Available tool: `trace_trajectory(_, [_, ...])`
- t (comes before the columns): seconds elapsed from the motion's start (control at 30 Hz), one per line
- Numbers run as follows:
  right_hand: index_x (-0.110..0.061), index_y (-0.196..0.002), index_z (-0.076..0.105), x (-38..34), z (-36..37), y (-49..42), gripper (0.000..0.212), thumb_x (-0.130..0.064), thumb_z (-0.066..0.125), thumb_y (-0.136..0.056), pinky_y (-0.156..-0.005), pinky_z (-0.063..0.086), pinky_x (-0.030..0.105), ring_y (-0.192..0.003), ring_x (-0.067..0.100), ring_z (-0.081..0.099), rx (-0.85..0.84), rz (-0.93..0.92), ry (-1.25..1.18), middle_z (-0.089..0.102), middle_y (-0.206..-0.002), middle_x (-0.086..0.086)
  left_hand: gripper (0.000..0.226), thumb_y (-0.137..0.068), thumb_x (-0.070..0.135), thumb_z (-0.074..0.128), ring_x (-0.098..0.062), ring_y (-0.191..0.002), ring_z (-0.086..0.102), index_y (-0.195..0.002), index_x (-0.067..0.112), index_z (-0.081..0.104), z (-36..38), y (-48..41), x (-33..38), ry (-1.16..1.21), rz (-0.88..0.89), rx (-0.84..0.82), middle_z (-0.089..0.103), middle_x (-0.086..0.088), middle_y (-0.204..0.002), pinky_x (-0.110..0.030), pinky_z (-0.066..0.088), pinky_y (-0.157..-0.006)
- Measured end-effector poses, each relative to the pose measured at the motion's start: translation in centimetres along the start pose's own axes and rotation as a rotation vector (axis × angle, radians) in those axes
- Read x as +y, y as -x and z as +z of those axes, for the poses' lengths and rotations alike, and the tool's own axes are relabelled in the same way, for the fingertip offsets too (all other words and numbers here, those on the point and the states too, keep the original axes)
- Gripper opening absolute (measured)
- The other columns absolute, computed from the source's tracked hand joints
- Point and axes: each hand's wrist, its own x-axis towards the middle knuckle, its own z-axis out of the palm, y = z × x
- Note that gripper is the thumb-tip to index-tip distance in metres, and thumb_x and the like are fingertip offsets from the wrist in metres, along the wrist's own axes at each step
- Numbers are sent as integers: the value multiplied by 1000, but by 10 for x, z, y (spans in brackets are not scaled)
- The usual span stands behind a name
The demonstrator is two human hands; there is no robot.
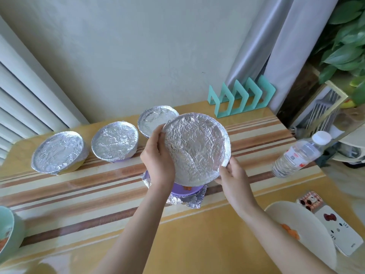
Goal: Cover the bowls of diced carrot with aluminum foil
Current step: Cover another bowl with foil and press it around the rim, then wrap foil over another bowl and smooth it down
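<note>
I hold a foil-covered bowl (pixel 195 148) tilted up above the table, its crinkled foil top facing me. My left hand (pixel 158 155) grips its left rim and my right hand (pixel 232 175) grips its lower right rim. Beneath it a purple bowl (pixel 185 191) with a few carrot pieces sits open on a sheet of foil (pixel 189 201). Three more foil-covered bowls stand along the back: one at the left (pixel 58 153), one in the middle (pixel 114 141), one partly behind the held bowl (pixel 155 119).
A green bowl (pixel 8 228) with carrot sits at the left edge. A white plate (pixel 300 232) with carrot bits, a phone (pixel 335 230) and a water bottle (pixel 300 153) are at the right. A teal rack (pixel 241 97) stands by the wall.
</note>
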Motion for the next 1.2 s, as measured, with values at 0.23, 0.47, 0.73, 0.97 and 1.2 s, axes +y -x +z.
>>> trace_trajectory(0.23, [-6,-95,59,-12,-1,-67,21,-4,38,-90,-74,58,45,-88,29,66,-24,92,-55,67,-94,16,24,-96,10,46,-5,-88,57,-109,12,66,32,-39,3,-59,72,-141,69,1,-100,-4,36,-76])
trace_trajectory(0.47, [-1,-106,59,-20,-6,-153,22,-2,40,-95,-73,56,30,-90,24,65,28,155,-21,64,-106,14,27,-93,5,47,-32,-111,50,-118,1,54,49,-69,-39,-447,343,-388,54,-16,-120,-27,35,-93])
trace_trajectory(0.73, [0,-122,51,5,7,-225,31,-7,41,-94,-84,55,43,-100,34,61,160,312,76,55,-126,13,42,-90,17,49,-25,-119,45,-132,21,44,31,-44,-103,-858,153,-890,48,-3,-126,-35,36,-93])
trace_trajectory(0.97, [6,-130,45,17,20,-246,38,3,41,-93,-80,56,42,-109,41,58,173,427,34,48,-134,21,46,-89,0,41,-27,-105,55,-127,24,49,35,-46,-112,-828,141,-805,54,0,-117,-35,40,-78])
trace_trajectory(1.2, [6,-133,41,18,17,-245,39,6,40,-93,-85,53,37,-109,40,58,119,474,-71,46,-136,19,39,-91,3,41,-30,-100,57,-124,22,51,36,-43,-118,-798,132,-787,55,-2,-114,-39,43,-72])
